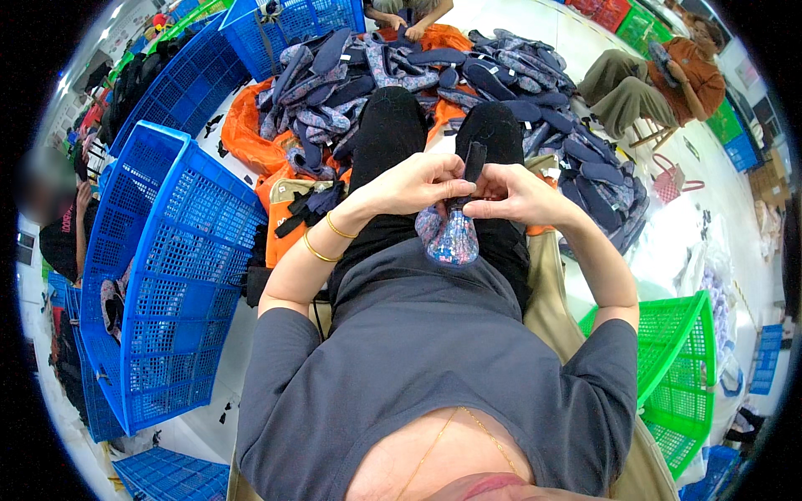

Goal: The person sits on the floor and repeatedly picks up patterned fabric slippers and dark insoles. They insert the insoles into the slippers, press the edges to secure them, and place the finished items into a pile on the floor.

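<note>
1. The left hand [418, 185] is closed, fingers curled and pinched on the upper part of a patterned fabric piece [449, 236] that rests on the person's lap.
2. The right hand [511, 192] is closed too, thumb and fingers gripping the same piece from the other side; the two hands almost touch over it.
3. A dark strap [474, 160] rises from between the hands and stands nearly upright against the black trousers [384, 134].
4. The rounded lower end of the fabric piece, speckled blue, pink and grey, hangs below the hands against the grey shirt's hem.
5. Two gold bangles [327, 238] sit on the left wrist.
6. Beyond the knees lies a large heap of similar pieces [518, 67], dark blue and patterned, spread over orange sheeting [242, 134] on the floor.
7. On the person's left, blue plastic crates [167, 275] lean stacked near the chair, with a small pile of dark straps [305, 207] just beside the left thigh.
8. On the right stands a green plastic basket [681, 367].
9. Farther off, another person in an orange shirt [693, 79] sits on a stool, and someone else's hands [401, 21] work at the far edge of the heap.
</note>
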`<state>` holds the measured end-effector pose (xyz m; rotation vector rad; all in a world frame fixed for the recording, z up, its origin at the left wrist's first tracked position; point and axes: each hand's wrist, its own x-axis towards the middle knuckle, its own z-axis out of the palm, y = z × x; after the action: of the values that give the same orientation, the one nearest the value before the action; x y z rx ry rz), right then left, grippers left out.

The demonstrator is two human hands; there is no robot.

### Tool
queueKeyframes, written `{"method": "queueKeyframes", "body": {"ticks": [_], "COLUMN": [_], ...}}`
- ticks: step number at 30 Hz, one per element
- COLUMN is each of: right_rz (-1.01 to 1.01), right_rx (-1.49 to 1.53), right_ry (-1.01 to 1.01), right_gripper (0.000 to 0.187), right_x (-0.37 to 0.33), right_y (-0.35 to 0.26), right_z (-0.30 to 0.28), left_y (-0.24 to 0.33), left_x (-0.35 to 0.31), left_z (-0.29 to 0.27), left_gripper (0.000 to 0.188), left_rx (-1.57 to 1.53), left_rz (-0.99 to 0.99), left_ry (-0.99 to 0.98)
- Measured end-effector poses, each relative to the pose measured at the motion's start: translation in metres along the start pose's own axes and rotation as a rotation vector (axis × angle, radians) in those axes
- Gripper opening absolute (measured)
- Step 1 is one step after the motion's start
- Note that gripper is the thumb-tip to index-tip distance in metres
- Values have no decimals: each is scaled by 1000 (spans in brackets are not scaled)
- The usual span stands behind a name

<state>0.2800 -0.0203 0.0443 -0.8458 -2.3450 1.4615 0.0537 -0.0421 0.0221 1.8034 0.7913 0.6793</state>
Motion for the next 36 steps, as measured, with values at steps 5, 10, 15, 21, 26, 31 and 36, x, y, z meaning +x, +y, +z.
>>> {"method": "queueKeyframes", "body": {"ticks": [5,10,15,21,26,31,36], "right_rz": [30,69,62,44,-59,362,253], "right_rx": [131,168,131,43,369,716,1398], "right_ry": [-13,-17,-8,-28,17,-321,136], "right_gripper": [36,36,36,31,32,66,58], "right_x": [2,2,3,1,-15,-16,10], "right_y": [13,8,12,19,49,68,10], "right_z": [3,4,4,5,-4,23,64], "left_y": [-5,-7,-12,-11,-13,5,11], "left_x": [1,1,2,2,-1,0,-7], "left_z": [1,0,-2,2,-7,-12,-2], "left_gripper": [23,22,22,22,21,22,27], "left_rx": [-47,-107,-114,-94,-242,-287,-251], "left_rz": [-44,-74,-72,-65,-44,70,235], "left_ry": [-9,-18,-46,-50,86,203,131]}}
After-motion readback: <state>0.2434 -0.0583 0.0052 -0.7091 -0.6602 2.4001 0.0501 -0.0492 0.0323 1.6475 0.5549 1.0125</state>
